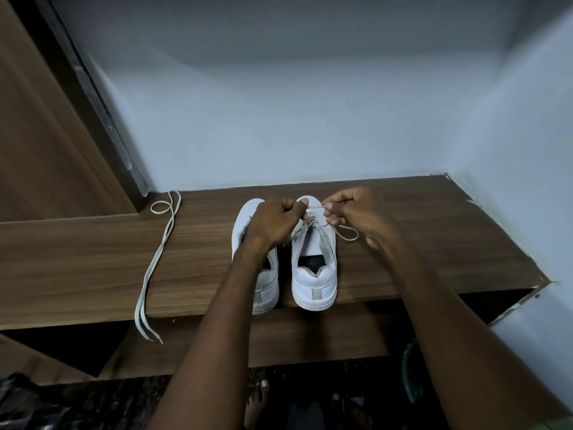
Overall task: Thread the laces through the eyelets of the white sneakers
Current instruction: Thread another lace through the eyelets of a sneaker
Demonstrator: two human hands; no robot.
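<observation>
- Both my forearms reached over the surface toward the sneakers.
- My left hand pinched the lace at the right sneaker near its toe, steadying it.
- My right hand pinched the lace's other end, drawing it taut.
- Beside the left sneaker, well apart, the spare lace lay waiting, its ends hanging off the edge.

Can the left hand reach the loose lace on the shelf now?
Probably yes: the loose lace lies uncovered left of the sneakers, nothing between. But the left hand grips the right sneaker's lace first.
</observation>
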